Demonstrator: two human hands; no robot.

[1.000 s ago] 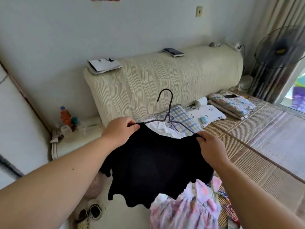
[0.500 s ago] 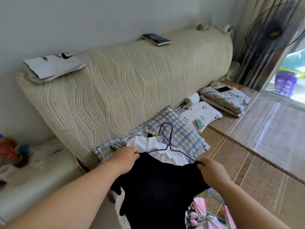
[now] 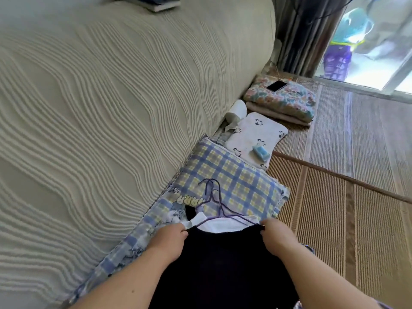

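- Fingers of the left hand (image 3: 169, 238) were curled and pinched the left shoulder edge of a black knit garment (image 3: 223, 264).
- The right hand (image 3: 276, 235) gripped the garment's right shoulder the same way, fingertips tucked into the fabric.
- The garment hung between both forearms at the near centre of the view, and a white collar (image 3: 220, 224) showed at its neckline.
- A thin purple wire hanger (image 3: 219, 204) sat inside the shoulders, and its hook lay tilted over a blue-and-yellow plaid pillow (image 3: 240, 175) just beyond the hands.
- That pillow lay against a cream ribbed fabric headboard (image 3: 111, 97), which filled the left side.
- Farther right, a white pillow with small black figures (image 3: 256, 134) carried a small blue packet (image 3: 260, 152).
- Beyond it lay a folded floral blanket (image 3: 285, 101) with a dark phone (image 3: 276, 86) on top.
- A brown striped woven mat (image 3: 334, 208) covered the surface to the right.
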